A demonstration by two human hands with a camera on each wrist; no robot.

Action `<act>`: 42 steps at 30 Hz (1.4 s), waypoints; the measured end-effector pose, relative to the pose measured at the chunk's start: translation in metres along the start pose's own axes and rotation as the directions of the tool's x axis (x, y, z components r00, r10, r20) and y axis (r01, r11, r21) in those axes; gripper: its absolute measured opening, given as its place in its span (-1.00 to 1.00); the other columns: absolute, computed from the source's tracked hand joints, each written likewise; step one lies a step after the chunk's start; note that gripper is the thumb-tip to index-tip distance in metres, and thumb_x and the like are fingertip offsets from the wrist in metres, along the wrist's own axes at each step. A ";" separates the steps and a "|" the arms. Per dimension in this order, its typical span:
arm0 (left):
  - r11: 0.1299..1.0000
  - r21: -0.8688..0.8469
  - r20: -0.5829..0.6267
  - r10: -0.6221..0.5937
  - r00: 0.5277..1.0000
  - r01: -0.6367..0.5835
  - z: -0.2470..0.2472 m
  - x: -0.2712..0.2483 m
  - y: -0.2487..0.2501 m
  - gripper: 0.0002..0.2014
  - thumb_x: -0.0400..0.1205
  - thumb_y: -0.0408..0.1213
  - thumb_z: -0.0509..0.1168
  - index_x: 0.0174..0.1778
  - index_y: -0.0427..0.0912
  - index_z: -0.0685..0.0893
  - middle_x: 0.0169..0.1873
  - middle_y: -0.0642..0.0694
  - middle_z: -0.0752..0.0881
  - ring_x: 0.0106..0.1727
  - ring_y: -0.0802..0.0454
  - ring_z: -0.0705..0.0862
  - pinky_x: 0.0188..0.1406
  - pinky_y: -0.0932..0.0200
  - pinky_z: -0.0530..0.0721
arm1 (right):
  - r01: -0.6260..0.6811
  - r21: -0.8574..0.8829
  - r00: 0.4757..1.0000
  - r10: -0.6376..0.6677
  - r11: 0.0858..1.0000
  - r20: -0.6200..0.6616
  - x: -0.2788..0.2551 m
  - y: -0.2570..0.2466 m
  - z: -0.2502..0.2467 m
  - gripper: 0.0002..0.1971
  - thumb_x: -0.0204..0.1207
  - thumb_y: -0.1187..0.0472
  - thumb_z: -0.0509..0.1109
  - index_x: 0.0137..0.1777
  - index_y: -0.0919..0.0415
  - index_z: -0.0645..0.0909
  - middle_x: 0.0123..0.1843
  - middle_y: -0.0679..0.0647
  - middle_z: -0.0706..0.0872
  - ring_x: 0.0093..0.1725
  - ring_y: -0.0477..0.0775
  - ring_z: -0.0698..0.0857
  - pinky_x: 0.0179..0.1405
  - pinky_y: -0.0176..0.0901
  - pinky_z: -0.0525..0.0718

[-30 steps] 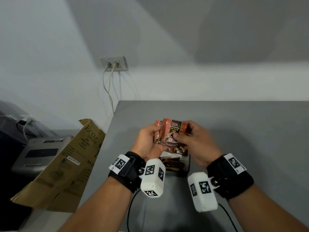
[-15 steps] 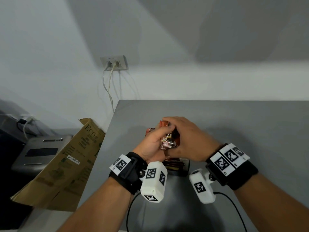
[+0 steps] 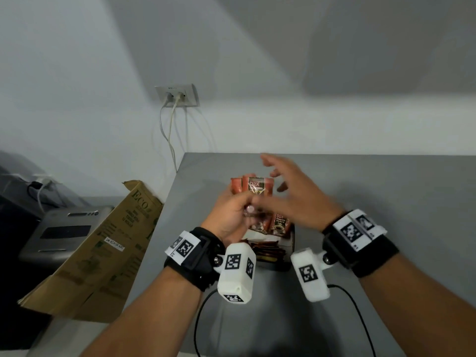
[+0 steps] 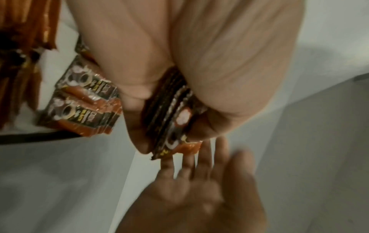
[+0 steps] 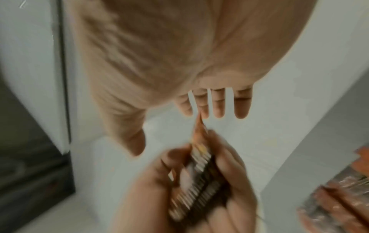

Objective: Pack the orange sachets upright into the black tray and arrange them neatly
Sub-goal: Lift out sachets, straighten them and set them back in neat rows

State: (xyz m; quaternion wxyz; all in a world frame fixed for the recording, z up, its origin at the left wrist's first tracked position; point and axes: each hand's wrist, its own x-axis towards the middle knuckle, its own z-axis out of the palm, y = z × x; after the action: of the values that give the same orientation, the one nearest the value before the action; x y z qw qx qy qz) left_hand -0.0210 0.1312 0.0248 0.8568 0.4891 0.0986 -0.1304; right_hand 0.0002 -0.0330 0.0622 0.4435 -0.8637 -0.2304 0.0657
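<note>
Cardboard (image 3: pixel 87 253) leans at the far left, beside the counter (image 3: pixel 386 191). Left hand (image 3: pixel 229 217) grips a stack of sachets (image 3: pixel 253 186) upright above the tray (image 3: pixel 292 243), where more sachets already stand. Right hand (image 3: pixel 293 194) hovers just beside the stack, fingers (image 5: pixel 218 102) spread and straight, holding nothing.

The sachets (image 3: pixel 253 186) are glossy, crinkled foil-like film with ribbed sealed edges. The tray (image 3: pixel 290 244) looks like dark plastic. The table (image 3: pixel 373 181) is smooth, matt grey. The box (image 3: pixel 103 243) is dull brown cardboard.
</note>
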 end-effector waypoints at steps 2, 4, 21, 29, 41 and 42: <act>0.997 0.041 -0.050 0.070 0.996 -0.068 -0.007 0.003 0.008 -0.35 0.39 -0.49 0.41 0.44 -0.49 0.44 -0.06 -0.33 0.72 -0.15 -0.14 0.78 -0.14 -0.10 0.81 | -0.039 0.118 0.988 0.056 0.992 -0.143 0.008 -0.001 -0.012 -0.44 0.56 -0.05 0.46 0.56 -0.08 0.47 0.34 -0.15 0.59 0.15 -0.17 0.64 0.12 -0.20 0.62; 0.987 0.119 -0.055 0.118 0.992 -0.110 -0.011 0.006 0.013 -0.31 0.38 -0.48 0.48 0.45 -0.45 0.45 -0.10 -0.25 0.75 -0.16 -0.12 0.80 -0.15 -0.12 0.79 | -0.040 0.102 0.989 0.054 0.994 -0.139 0.016 0.001 -0.017 -0.60 0.60 0.03 0.44 0.43 -0.05 0.61 0.16 -0.15 0.70 -0.02 -0.10 0.72 0.03 -0.17 0.69; 0.951 0.307 -0.407 0.162 0.899 -0.033 -0.086 0.012 0.007 -0.64 0.54 -0.59 0.33 0.12 -0.07 0.57 -0.03 -0.26 0.67 -0.15 -0.11 0.66 -0.19 0.01 0.67 | -0.297 -0.265 0.948 0.316 0.918 0.034 0.058 0.055 0.076 -0.87 0.55 0.22 0.46 -0.05 0.05 0.85 0.05 -0.05 0.84 0.02 -0.07 0.75 0.03 -0.34 0.55; 0.942 0.334 -0.393 0.106 0.913 0.035 -0.098 0.011 0.001 -0.67 0.59 -0.56 0.34 0.19 -0.12 0.58 0.02 -0.28 0.72 -0.19 -0.04 0.69 -0.27 0.10 0.68 | -0.289 -0.348 0.933 0.344 0.892 0.107 0.072 0.058 0.104 -0.85 0.54 0.31 0.45 0.00 0.11 0.82 0.08 0.03 0.82 0.07 0.04 0.75 0.12 -0.21 0.66; 0.946 0.314 -0.365 0.048 0.930 0.074 -0.100 0.012 -0.001 -0.69 0.56 -0.61 0.21 0.15 -0.23 0.63 -0.16 -0.21 0.74 -0.23 -0.07 0.72 -0.22 0.04 0.70 | -0.298 -0.345 0.939 0.339 0.890 0.064 0.072 0.067 0.110 -0.86 0.54 0.34 0.43 0.05 0.16 0.71 0.09 0.08 0.76 0.07 0.09 0.71 0.10 -0.14 0.67; 0.946 0.316 -0.348 0.042 0.936 0.075 -0.099 0.011 0.000 -0.69 0.56 -0.64 0.18 0.10 -0.24 0.64 -0.20 -0.21 0.74 -0.26 -0.07 0.73 -0.26 0.05 0.72 | -0.306 -0.323 0.940 0.339 0.895 0.048 0.072 0.067 0.108 -0.84 0.53 0.33 0.44 0.08 0.16 0.71 0.10 0.08 0.76 0.07 0.08 0.71 0.10 -0.16 0.66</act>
State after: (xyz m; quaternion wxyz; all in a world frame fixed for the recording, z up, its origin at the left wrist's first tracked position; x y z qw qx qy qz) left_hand -0.0149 0.2151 -0.0283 0.7322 0.6377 0.2309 -0.0628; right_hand 0.0522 0.0455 -0.0496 0.2724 -0.9442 -0.1140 0.1456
